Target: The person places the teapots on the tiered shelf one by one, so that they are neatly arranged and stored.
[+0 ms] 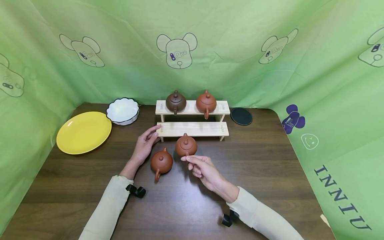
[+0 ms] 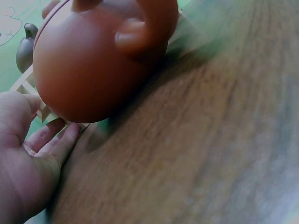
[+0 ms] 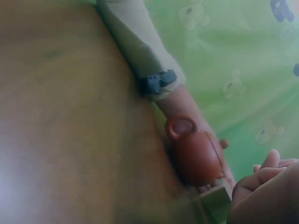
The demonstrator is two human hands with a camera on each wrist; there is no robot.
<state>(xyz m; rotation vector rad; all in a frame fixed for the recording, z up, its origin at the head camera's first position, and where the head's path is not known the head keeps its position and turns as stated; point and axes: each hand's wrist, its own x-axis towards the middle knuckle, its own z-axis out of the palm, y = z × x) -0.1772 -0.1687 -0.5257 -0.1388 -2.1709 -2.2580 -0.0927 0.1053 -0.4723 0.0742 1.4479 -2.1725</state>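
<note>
A reddish-brown teapot is just in front of a two-step wooden stand, near the middle of the stand's lower front edge. The person's right hand pinches its handle between thumb and finger, the other fingers folded underneath. Whether the base touches the dark wooden worktop, I cannot tell. A second teapot, the same colour, stands on the worktop to the left, handle towards the near side. Just beyond it, the left hand reaches forward, fingers extended and loosely parted, touching the left end of the stand's lower step. On the upper step, close to the worktop's far edge, sit a dark brown teapot on the left and another reddish one on the right. Right of the stand lies a round black coaster. Towards the worktop's far left corner are a white scalloped bowl and a yellow oval plate. Green cloth printed with bear heads hangs behind.
</note>
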